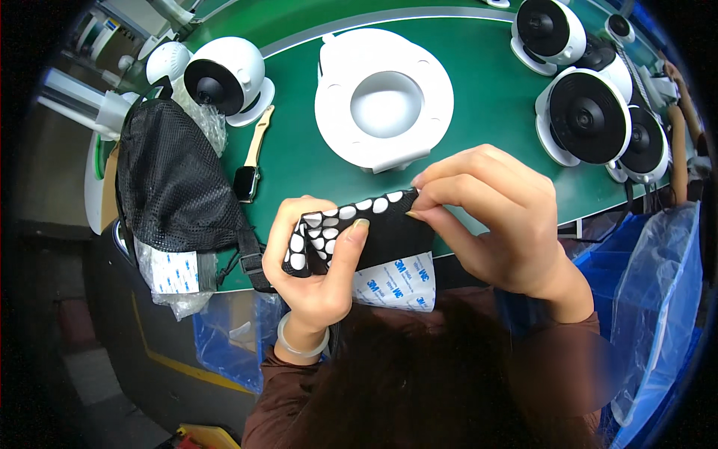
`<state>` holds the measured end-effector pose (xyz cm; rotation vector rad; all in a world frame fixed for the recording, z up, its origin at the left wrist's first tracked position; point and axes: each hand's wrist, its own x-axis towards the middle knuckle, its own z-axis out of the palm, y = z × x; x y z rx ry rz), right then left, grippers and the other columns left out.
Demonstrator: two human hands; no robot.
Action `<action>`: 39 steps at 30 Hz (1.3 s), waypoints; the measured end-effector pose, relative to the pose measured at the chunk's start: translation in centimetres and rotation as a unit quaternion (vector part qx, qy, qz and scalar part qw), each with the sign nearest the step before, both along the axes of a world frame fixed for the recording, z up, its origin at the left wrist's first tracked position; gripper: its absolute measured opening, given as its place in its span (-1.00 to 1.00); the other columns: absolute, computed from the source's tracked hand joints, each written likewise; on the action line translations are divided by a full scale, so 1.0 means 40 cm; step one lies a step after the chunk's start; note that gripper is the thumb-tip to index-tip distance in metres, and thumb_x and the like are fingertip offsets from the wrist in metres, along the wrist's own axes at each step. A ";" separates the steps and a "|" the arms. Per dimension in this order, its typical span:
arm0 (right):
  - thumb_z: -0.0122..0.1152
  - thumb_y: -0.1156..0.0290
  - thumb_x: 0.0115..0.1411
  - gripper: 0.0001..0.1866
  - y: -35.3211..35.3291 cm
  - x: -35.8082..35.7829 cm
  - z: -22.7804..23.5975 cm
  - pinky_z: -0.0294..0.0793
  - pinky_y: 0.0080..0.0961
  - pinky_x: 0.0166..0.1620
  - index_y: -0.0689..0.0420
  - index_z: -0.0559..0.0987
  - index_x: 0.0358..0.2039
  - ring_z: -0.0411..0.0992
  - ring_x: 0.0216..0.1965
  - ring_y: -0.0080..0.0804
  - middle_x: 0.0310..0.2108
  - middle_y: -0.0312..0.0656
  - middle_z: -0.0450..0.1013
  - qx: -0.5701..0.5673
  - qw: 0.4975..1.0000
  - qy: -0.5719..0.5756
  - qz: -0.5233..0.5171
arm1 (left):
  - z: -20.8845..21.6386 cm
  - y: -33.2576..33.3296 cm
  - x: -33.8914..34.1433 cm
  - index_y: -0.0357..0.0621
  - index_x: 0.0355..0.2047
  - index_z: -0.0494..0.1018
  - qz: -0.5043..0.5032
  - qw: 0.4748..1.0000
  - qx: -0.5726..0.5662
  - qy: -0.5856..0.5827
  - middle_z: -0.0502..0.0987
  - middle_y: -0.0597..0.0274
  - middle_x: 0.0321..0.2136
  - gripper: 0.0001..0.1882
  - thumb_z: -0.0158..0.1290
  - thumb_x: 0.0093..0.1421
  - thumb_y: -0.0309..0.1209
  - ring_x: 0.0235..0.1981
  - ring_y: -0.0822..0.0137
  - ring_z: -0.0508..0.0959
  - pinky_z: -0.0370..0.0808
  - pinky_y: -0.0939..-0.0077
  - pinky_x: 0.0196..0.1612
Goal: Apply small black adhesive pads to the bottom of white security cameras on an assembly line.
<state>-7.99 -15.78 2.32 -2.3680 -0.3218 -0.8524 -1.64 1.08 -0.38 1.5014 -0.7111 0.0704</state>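
My left hand (318, 277) grips a black sheet dotted with round white adhesive pads (345, 213), its thumb lying on top and its fingers behind. The sheet's left part curls over in that hand. At the sheet's upper right corner my right hand (493, 217) pinches the edge between thumb and fingertips; whether a single pad sits in that pinch cannot be made out. Below the black part hangs white backing paper (396, 283) with blue print. Beyond the hands, a white round housing (329, 112) with a shallow bowl-like centre lies on the green table.
White ball-shaped devices with black fronts stand at the far left (217, 86) and right (587, 116). A smartwatch (247, 179) with a beige strap lies beside a black mesh bag (172, 179). Blue bins (636, 262) lined with clear plastic stand below the table's right edge.
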 end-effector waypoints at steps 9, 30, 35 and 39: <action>0.30 0.61 -0.27 -0.74 0.002 0.009 0.004 0.36 -0.59 -0.35 0.26 0.50 -0.46 0.42 -0.45 -0.34 -0.48 -0.12 0.45 0.106 0.993 0.037 0.021 | -0.014 0.001 0.018 -0.30 -0.47 0.28 -0.007 0.998 -0.058 -0.028 0.32 0.30 -0.62 -0.79 0.06 -0.13 -0.69 -0.63 0.60 0.23 0.12 0.78 -0.56; 0.28 0.63 -0.29 -0.75 0.023 0.006 -0.010 0.39 -0.48 -0.37 0.21 0.52 -0.49 0.41 -0.48 -0.31 -0.51 -0.18 0.44 0.006 0.998 -0.056 0.024 | 0.013 -0.008 0.008 -0.39 -0.49 0.47 -0.028 0.999 0.033 -0.013 0.55 0.06 -0.45 -0.83 0.06 -0.19 -0.76 -0.41 0.38 0.55 0.45 0.63 -0.31; 0.27 0.62 -0.31 -0.79 0.037 0.004 0.000 0.39 -0.48 -0.37 0.17 0.51 -0.55 0.41 -0.52 -0.34 -0.56 -0.23 0.43 0.036 0.999 -0.017 -0.023 | 0.016 -0.005 0.011 -0.37 -0.50 0.46 -0.018 0.995 0.064 -0.069 0.55 0.06 -0.46 -0.81 0.09 -0.22 -0.75 -0.42 0.36 0.56 0.45 0.63 -0.32; 0.26 0.62 -0.29 -0.80 0.037 0.001 0.010 0.40 -0.47 -0.35 0.16 0.51 -0.56 0.41 -0.53 -0.35 -0.57 -0.24 0.43 0.007 1.000 -0.007 -0.011 | 0.008 -0.004 0.006 -0.37 -0.50 0.46 -0.015 0.997 0.061 -0.049 0.55 0.07 -0.47 -0.80 0.10 -0.22 -0.75 -0.42 0.35 0.56 0.45 0.63 -0.32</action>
